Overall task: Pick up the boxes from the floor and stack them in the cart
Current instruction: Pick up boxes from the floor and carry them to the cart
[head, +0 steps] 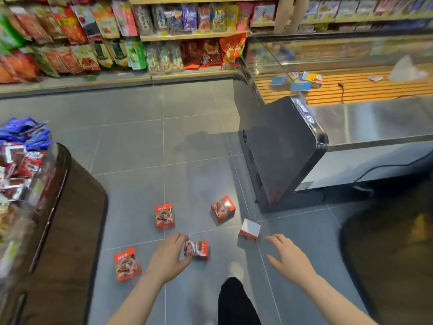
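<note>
Hands: left point(169, 255) grips box point(196, 249), right point(289, 255) spread above floor point(131, 141)

Both bare forearms reach forward and down from the lower edge of the view. The left hand point(169, 255) is curled, thumb and fingers closing on a small box point(196, 249). The right hand point(289, 255) hovers apart from it, palm down, fingers spread and relaxed, holding nothing. A dark trouser leg point(235, 301) shows between the arms.
</note>
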Action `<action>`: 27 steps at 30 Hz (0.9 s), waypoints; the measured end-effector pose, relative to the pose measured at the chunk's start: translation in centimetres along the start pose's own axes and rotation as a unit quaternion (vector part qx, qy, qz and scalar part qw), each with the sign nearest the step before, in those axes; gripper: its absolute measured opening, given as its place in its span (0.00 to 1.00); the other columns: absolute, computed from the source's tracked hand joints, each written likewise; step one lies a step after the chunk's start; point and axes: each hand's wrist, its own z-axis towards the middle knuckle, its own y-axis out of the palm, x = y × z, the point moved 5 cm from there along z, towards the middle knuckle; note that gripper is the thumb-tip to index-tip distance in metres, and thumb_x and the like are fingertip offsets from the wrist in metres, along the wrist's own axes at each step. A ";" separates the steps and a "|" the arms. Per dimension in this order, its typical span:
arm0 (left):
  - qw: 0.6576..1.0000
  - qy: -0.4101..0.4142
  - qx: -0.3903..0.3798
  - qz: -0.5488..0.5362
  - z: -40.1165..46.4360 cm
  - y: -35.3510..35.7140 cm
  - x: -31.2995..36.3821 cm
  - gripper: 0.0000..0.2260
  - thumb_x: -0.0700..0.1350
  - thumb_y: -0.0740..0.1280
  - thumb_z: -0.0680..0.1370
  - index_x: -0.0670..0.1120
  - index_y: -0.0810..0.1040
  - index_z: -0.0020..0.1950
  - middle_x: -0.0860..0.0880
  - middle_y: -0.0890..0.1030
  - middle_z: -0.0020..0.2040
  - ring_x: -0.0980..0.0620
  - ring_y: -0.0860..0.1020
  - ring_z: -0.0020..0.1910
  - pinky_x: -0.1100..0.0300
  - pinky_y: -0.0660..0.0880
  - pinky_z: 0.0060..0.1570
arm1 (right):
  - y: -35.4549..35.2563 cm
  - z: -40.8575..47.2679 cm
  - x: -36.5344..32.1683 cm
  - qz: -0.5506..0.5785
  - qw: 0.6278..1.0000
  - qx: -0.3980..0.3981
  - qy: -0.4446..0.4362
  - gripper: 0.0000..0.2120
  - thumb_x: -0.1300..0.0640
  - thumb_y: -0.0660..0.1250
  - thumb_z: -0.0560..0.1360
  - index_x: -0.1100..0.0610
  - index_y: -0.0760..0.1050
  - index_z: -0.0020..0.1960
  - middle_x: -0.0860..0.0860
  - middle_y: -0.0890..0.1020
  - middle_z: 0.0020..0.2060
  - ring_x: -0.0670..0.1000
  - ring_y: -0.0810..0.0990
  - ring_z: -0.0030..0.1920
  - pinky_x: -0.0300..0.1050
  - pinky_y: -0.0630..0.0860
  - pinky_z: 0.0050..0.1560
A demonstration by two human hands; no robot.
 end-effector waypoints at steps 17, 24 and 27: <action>0.986 -0.084 -0.133 -0.054 20.5 27.5 -16.6 0.41 0.54 0.79 0.49 0.50 0.72 0.60 0.50 0.79 0.53 0.48 0.81 0.45 0.58 0.79 0.38 | 21.3 31.4 10.5 -0.013 0.988 -0.144 0.047 0.36 0.43 0.64 0.75 0.47 0.50 0.77 0.50 0.57 0.76 0.52 0.60 0.73 0.44 0.64 0.69; 0.989 -0.069 -0.134 -0.007 25.3 44.9 -23.9 0.36 0.61 0.63 0.56 0.48 0.69 0.62 0.45 0.78 0.57 0.43 0.78 0.55 0.50 0.76 0.50 | 36.1 41.4 20.3 -0.046 0.986 -0.116 0.113 0.44 0.46 0.73 0.69 0.46 0.51 0.77 0.54 0.56 0.76 0.57 0.55 0.75 0.53 0.53 0.72; 0.977 -0.030 -0.204 0.048 25.6 50.4 -25.8 0.47 0.57 0.72 0.45 0.48 0.71 0.64 0.47 0.75 0.60 0.44 0.74 0.59 0.48 0.66 0.60 | 40.1 44.0 22.5 -0.123 0.974 -0.136 0.130 0.49 0.43 0.76 0.65 0.41 0.49 0.76 0.55 0.56 0.75 0.60 0.57 0.74 0.62 0.54 0.70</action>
